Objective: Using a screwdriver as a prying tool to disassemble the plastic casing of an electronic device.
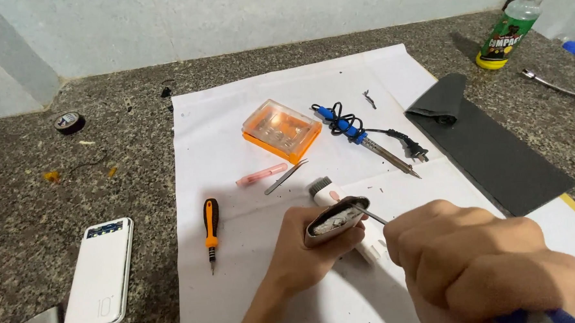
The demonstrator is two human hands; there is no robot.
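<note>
Right hand (479, 263): nearest, lower right, fingers clenched on thin metal tool (372, 216); tip touching open end of grey casing (335, 222). Left hand (310, 248): fingers wrapped round grey casing, held above white paper sheet (234, 118); white cylindrical device (331, 195) just behind casing. Left, near: white power bank (100, 275) on tabletop (55, 178). On sheet: orange-black screwdriver (211, 232), tweezers (286, 177), pink tube (261, 174). Farther: orange bit case (281, 129), blue soldering iron (364, 141). Right: black mat (487, 143). Far right: clear bottle (511, 24). Far left: tape roll (70, 121).
</note>
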